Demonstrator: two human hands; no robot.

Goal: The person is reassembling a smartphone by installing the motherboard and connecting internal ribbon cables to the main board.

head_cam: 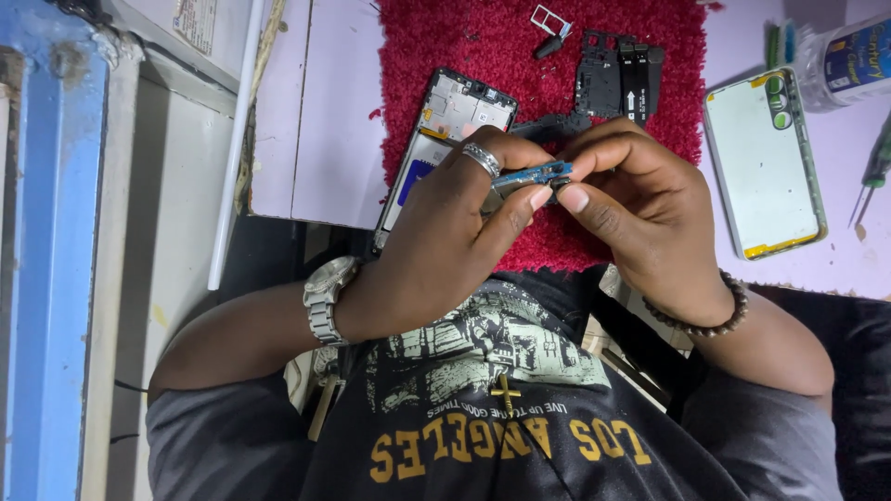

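Both my hands meet over a red mat (464, 46) and pinch a small blue circuit board (534, 173) between their fingertips. My left hand (455, 237) wears a silver ring and a metal wristwatch; its thumb presses the board from below. My right hand (640, 204) wears a dark bead bracelet and grips the board's right end. Under my left hand lies an opened phone frame (450, 116) with its insides showing, partly hidden by my fingers.
Black plastic phone parts (617, 79), a small metal tray (550, 19) and a dark bit lie at the mat's far edge. A phone back cover (763, 167) rests on the pale table at right, beside a plastic jar (849, 60) and a green-handled screwdriver (872, 172). Blue and white boards stand at left.
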